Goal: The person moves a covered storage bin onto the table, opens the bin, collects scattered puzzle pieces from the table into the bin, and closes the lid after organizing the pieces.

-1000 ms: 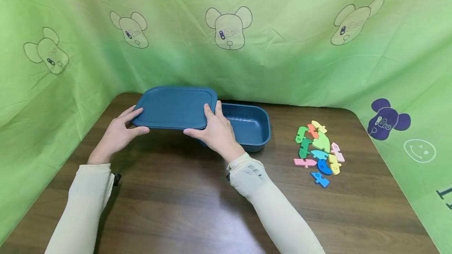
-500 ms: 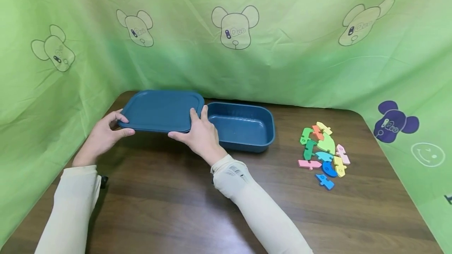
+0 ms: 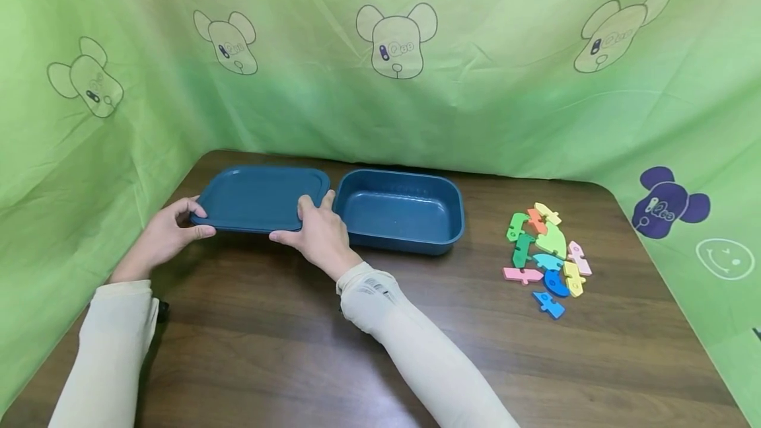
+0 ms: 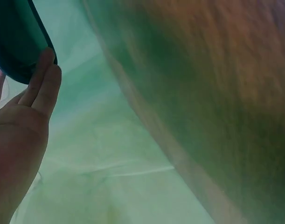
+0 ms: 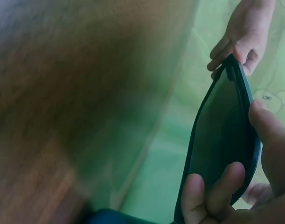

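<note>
A flat dark-blue lid [image 3: 261, 198] with rounded corners is held level by both hands, on the left side of the table. At its near left corner my left hand [image 3: 163, 236] pinches the edge between thumb and fingers. The right hand [image 3: 321, 233] grips the right end, thumb at the front edge and fingers over the top. In the right wrist view the lid [image 5: 221, 135] shows from below, spanning both hands. Just right of it stands a dark-blue rectangular box [image 3: 401, 210], uncovered, with nothing visible inside.
Several colourful flat puzzle pieces [image 3: 549, 243] lie in a loose cluster on the right of the wooden table [image 3: 285, 349]. A green printed curtain [image 3: 297, 111] encloses the table's back and sides.
Both hands have carried the lid left and lowered it toward the table, off the box's left part. The box's whole opening now shows. The puzzle pieces have stayed put.
</note>
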Available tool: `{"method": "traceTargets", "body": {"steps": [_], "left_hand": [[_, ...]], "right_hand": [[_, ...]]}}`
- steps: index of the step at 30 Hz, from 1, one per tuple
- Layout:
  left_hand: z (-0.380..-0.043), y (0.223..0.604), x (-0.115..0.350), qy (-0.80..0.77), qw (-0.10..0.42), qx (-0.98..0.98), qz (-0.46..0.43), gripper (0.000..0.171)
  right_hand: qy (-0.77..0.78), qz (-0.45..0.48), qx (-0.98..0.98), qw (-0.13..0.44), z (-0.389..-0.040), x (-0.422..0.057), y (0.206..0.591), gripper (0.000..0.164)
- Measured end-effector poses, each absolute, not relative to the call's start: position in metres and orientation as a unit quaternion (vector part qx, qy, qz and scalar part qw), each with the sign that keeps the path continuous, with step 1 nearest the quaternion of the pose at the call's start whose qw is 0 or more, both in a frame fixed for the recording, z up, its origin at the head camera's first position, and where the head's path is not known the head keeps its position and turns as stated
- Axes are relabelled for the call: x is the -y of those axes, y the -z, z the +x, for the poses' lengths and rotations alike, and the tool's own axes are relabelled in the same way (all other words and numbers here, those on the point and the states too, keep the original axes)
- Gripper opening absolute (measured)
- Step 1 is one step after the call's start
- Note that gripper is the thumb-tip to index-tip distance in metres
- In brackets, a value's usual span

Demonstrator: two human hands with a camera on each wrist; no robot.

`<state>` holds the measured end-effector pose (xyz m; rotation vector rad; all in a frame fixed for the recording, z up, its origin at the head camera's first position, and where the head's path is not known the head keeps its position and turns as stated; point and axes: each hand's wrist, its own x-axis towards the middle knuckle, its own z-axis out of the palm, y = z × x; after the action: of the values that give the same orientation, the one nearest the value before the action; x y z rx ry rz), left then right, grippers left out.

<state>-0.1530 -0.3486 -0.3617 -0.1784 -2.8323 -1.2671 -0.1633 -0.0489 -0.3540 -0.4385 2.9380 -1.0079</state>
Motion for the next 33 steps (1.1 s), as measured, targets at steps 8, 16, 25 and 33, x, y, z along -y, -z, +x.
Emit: {"method": "traceTargets", "body": {"steps": [8,16,25,33], "left_hand": [[-0.166,0.365,0.349,0.358,-0.012,0.931,-0.074,0.035],[-0.180,0.367,0.347,0.311,-0.044,0.945,-0.087,0.036],[-0.184,0.375,0.349,0.297,-0.099,0.947,-0.078,0.044],[-0.197,0.382,0.342,0.259,-0.118,0.954,-0.095,0.050]], "right_hand": [[0.310,-0.124,-0.942,0.025,-0.171,0.052,0.367,0.058],[0.300,-0.102,-0.947,0.061,-0.181,0.056,0.377,0.056],[0.276,-0.061,-0.951,0.124,-0.188,0.073,0.381,0.094],[0.234,-0.033,-0.961,0.144,-0.195,0.077,0.386,0.098]]}}
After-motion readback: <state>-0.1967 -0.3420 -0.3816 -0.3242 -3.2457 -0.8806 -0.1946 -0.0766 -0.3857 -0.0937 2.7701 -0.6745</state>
